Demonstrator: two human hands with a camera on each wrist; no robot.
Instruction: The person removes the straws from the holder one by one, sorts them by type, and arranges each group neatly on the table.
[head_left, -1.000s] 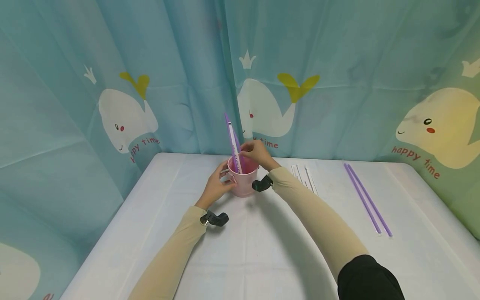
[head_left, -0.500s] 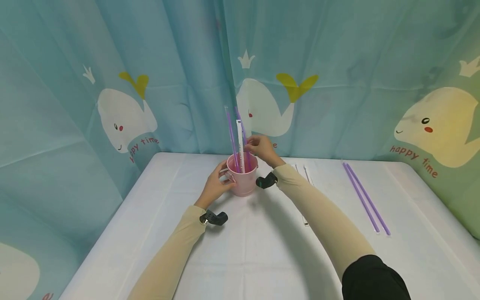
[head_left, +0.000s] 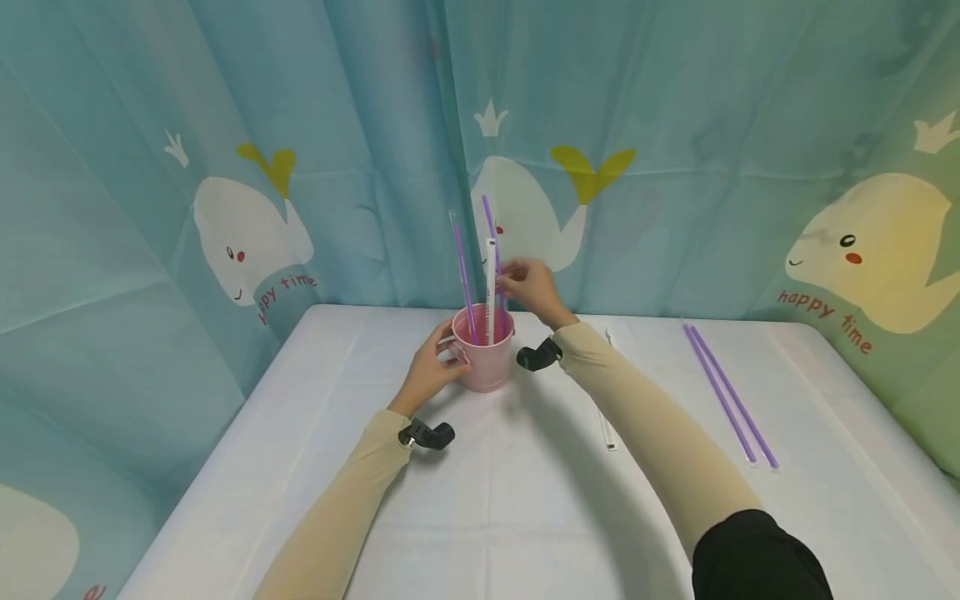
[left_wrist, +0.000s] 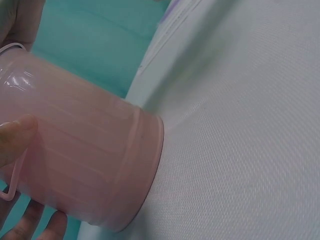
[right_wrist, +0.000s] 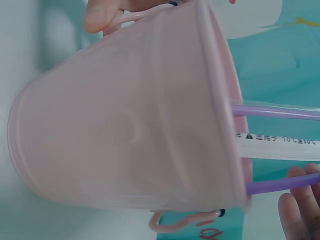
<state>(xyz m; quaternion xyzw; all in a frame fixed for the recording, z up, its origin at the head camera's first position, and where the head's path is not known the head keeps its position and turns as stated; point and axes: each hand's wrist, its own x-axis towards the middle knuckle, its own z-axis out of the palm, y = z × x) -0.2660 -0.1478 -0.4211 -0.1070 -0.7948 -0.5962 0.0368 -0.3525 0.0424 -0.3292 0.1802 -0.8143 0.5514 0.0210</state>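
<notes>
A pink bucket-shaped cup (head_left: pixel 483 371) stands upright on the white table. My left hand (head_left: pixel 430 368) holds it at its left side, thumb in front, by a small handle (left_wrist: pixel 14 175). Inside lean a purple straw (head_left: pixel 461 258), a white printed straw wrapper (head_left: pixel 491 287) in the middle, and another purple straw (head_left: pixel 487 212) on the right. My right hand (head_left: pixel 531 287) pinches this right-hand purple straw above the rim. In the right wrist view its fingers (right_wrist: pixel 297 200) meet the purple straw (right_wrist: pixel 272 187). The straws' lower ends are hidden inside the cup.
Two purple straws (head_left: pixel 723 387) lie side by side on the right of the table. Thin clear or white wrapped pieces (head_left: pixel 606 429) lie partly hidden beneath the right forearm. A blue whale-print curtain (head_left: pixel 375 208) hangs behind the table.
My right hand has risen slightly and shifted right, and the right-hand purple straw stands higher. The bunched straws have spread apart, with the white one more upright. My left hand stays on the cup.
</notes>
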